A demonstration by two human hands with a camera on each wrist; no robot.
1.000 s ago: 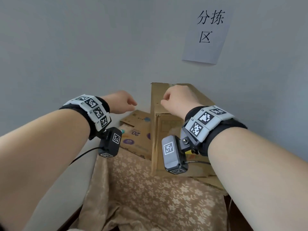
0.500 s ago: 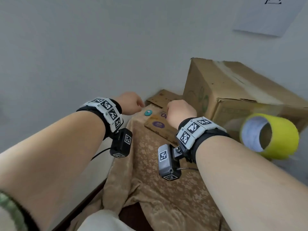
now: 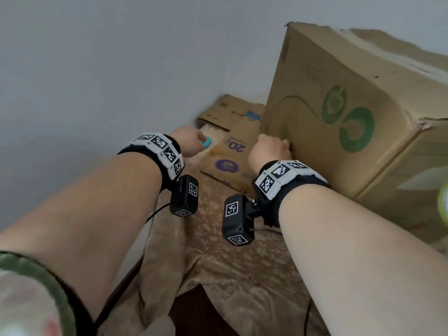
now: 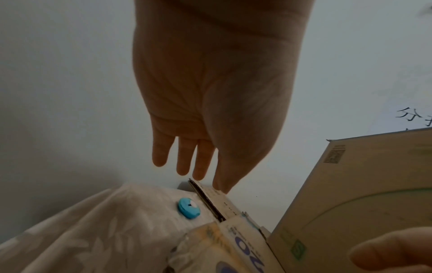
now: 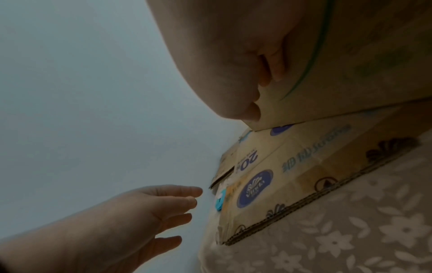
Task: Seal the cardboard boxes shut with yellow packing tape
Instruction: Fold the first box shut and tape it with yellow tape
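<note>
A large cardboard box with green logos stands at the right, on top of a flattened box printed with "20" and a purple mark. Only an edge of the yellow tape roll shows at the far right. My left hand reaches with straight fingers towards a small blue round object on the cloth beside the flat box and holds nothing. My right hand is curled, its knuckles against the big box's lower left side, nothing in it.
A beige floral cloth covers the table and hangs over its near edge. A grey wall stands close behind the boxes and to the left. One flap of the flat box sticks up next to the blue object.
The view has swung left and closer, so the tape roll slid to the right edge. My left hand moved forward to the blue object. My right hand shifted against the big box.
</note>
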